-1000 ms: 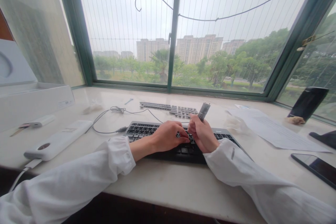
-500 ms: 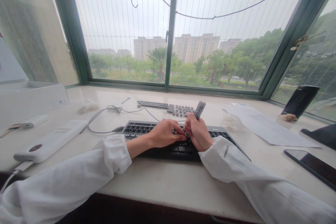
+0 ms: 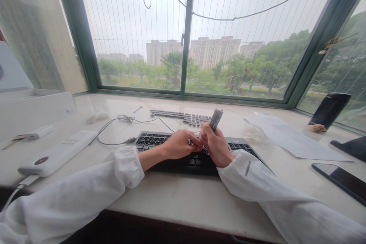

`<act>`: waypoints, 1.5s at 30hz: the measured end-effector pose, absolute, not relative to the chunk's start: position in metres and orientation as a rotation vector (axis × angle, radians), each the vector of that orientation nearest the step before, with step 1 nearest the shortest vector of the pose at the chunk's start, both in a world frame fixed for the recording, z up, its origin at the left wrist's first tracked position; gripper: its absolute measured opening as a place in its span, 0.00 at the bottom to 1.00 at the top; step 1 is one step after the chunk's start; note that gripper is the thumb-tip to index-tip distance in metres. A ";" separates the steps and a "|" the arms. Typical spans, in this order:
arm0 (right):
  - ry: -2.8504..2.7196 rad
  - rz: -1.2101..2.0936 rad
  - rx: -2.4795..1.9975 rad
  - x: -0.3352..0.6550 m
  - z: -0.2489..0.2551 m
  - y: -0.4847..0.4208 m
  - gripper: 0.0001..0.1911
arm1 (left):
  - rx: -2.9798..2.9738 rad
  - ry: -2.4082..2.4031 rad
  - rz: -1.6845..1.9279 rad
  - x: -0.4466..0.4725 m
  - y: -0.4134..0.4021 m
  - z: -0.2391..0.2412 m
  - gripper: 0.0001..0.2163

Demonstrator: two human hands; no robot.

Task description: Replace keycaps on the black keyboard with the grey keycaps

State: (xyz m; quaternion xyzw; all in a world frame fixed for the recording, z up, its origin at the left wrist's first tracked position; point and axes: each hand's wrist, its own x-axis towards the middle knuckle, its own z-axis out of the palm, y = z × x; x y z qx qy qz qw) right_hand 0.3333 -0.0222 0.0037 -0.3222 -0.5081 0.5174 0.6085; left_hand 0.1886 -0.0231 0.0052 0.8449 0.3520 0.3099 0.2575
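A black keyboard lies on the white counter under both hands, with its cable plugged in at the upper left edge. My left hand is over its middle, thumb and fingers pinched together near my right fist; whatever is between them is too small or hidden to make out. My right hand is wrapped around a dark grey, blocky-ended tool, whose top sticks up out of the fist while its lower end is hidden. Behind the keyboard, rows of loose keycaps lie on the counter.
A white power bank with a cable and a white box stand at the left. A small blue tool lies near the window. On the right are paper sheets, a phone lying flat and a dark upright device.
The tool in my right fist has tilted a little to the left and more upright. My left fingertips have risen slightly off the keys beside the right fist.
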 end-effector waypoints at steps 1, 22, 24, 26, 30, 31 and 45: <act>-1.198 1.193 -0.741 0.333 0.003 -0.023 0.21 | 2.277 0.954 0.820 0.188 -0.022 0.005 0.08; -1.667 0.810 -0.735 0.337 0.001 -0.031 0.20 | 2.317 0.956 0.849 0.192 -0.027 0.003 0.12; -1.643 0.780 -0.747 0.337 0.002 -0.031 0.20 | 2.333 0.977 0.839 0.192 -0.027 0.004 0.12; -1.601 0.780 -0.760 0.337 0.004 -0.031 0.19 | 2.350 0.998 0.831 0.192 -0.028 0.006 0.13; -1.573 0.789 -0.762 0.337 0.004 -0.031 0.19 | 2.354 1.012 0.826 0.192 -0.028 0.008 0.13; -1.583 0.780 -0.757 0.337 0.004 -0.030 0.19 | 2.354 1.010 0.827 0.192 -0.028 0.008 0.13; -1.807 0.705 -0.748 0.338 -0.001 -0.030 0.19 | 2.342 1.002 0.853 0.193 -0.026 0.007 0.08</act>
